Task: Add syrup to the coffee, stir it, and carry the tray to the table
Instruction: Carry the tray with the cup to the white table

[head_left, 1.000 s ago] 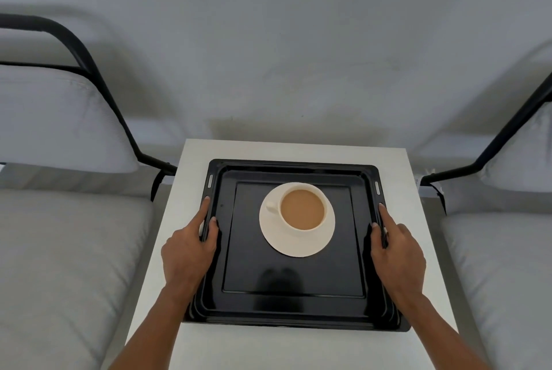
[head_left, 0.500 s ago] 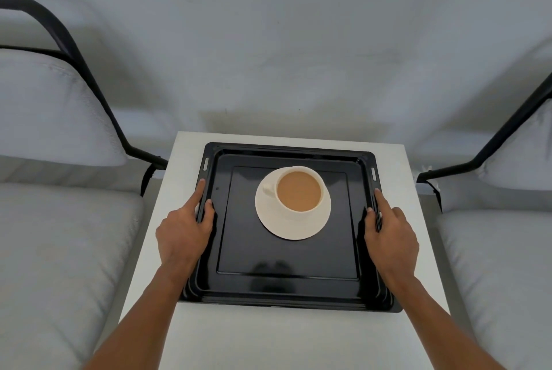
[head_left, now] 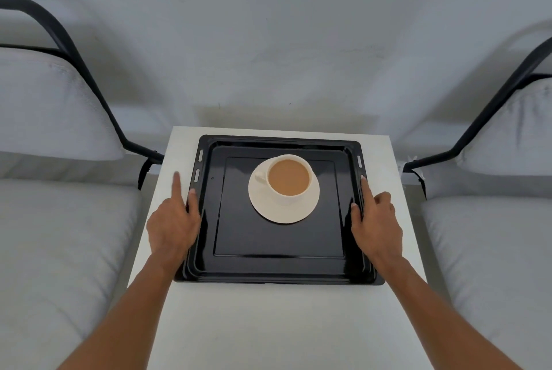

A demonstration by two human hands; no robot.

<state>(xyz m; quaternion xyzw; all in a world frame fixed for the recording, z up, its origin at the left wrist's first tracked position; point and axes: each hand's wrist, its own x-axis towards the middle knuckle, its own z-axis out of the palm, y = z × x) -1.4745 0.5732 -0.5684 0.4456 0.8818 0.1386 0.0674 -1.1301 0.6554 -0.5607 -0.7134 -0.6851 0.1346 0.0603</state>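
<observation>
A plain pale grey wall fills the far side, evenly lit with soft shadows. A small white table stands against it between two armchairs with black curved frames and light grey cushions, one at the left and one at the right.

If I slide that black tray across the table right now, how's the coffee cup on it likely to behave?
The cup looks filled close to its rim, so a quick push would probably slosh coffee over. It sits loose on a saucer on the tray's glossy floor, so the pair may skid. Both look ceramic, likely breakable. The left hand and right hand rest at the tray's side edges.
</observation>
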